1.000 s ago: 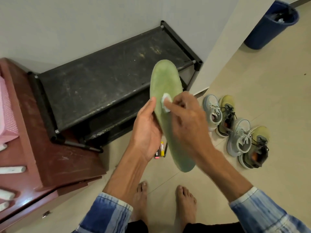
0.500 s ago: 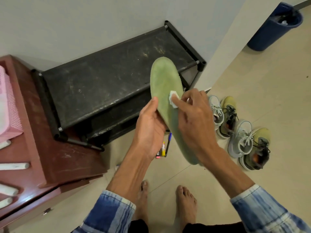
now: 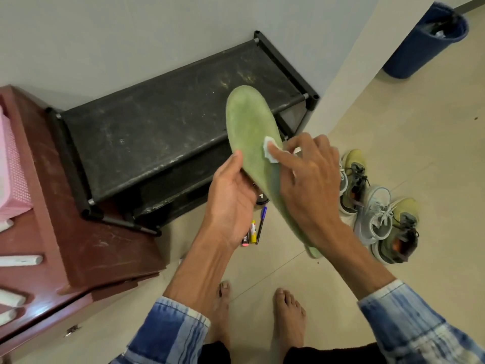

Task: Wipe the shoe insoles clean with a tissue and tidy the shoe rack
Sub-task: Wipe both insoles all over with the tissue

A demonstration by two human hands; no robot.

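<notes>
The left hand (image 3: 231, 195) holds the green insole (image 3: 250, 122) at mid-length. The thumb lies along its near edge and the fingers curl beneath it. The insole is tilted, with its toe end raised over the shoe rack (image 3: 157, 132) and its heel end low, behind the right wrist.

The right hand (image 3: 309, 185) presses a small white tissue (image 3: 269, 153) onto the upper face of the insole with the index finger extended. The other fingers are loosely bent and spread. The thumb is hidden, so a pinch on the tissue cannot be confirmed.

The shoe rack is black and stands against the wall. Its top shelf is dusty and scuffed, and its lower shelf is in shadow.

Three pens (image 3: 253, 231) lie side by side on the floor tiles below the left hand. Four shoes stand in a cluster on the floor to the right. Two are grey sneakers (image 3: 375, 216) and two are olive sneakers (image 3: 401, 229). The nearest olive one shows an orange interior.

A blue bin (image 3: 420, 46) stands at the top right, well apart from the rack. Its contents are dark and cannot be identified.

A red-brown cabinet (image 3: 78, 232) stands to the left, touching the rack. It carries a pink basket (image 3: 13, 174), whose contents are out of view.
</notes>
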